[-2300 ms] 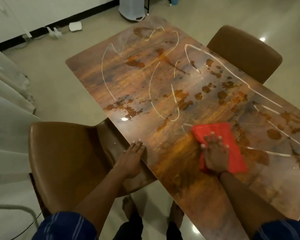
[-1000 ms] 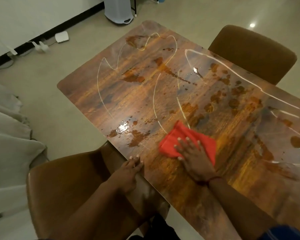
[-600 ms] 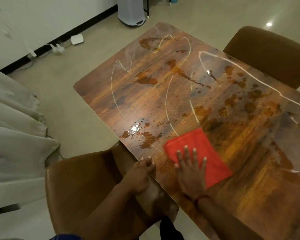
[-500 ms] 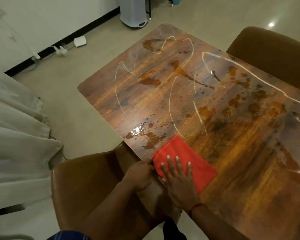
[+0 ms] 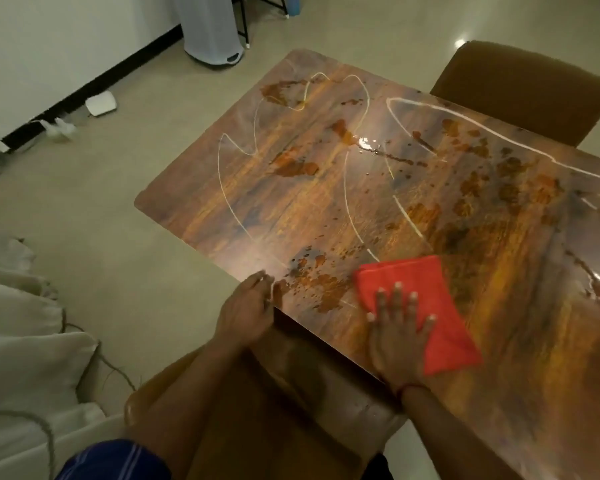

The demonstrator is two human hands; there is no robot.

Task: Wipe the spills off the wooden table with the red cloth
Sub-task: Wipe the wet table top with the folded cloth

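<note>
The red cloth (image 5: 430,306) lies flat on the wooden table (image 5: 250,188) near its front edge. My right hand (image 5: 397,337) presses on the cloth's near left part with fingers spread. My left hand (image 5: 248,306) rests on the table's front edge, left of the cloth, holding nothing. Brown spill patches (image 5: 321,287) lie between my two hands, just left of the cloth. More brown spills (image 5: 295,164) and thin white streaks (image 5: 350,209) cover the middle and far side of the table.
A brown chair (image 5: 257,420) stands under me at the table's front edge. Another brown chair (image 5: 523,88) sits at the far side. A white bin (image 5: 210,29) stands on the floor at the back, with white fabric (image 5: 21,323) at the left.
My right hand slid the cloth rightwards along the front edge, away from my left hand, uncovering the spill patch there. My left hand shifted a little left along the edge.
</note>
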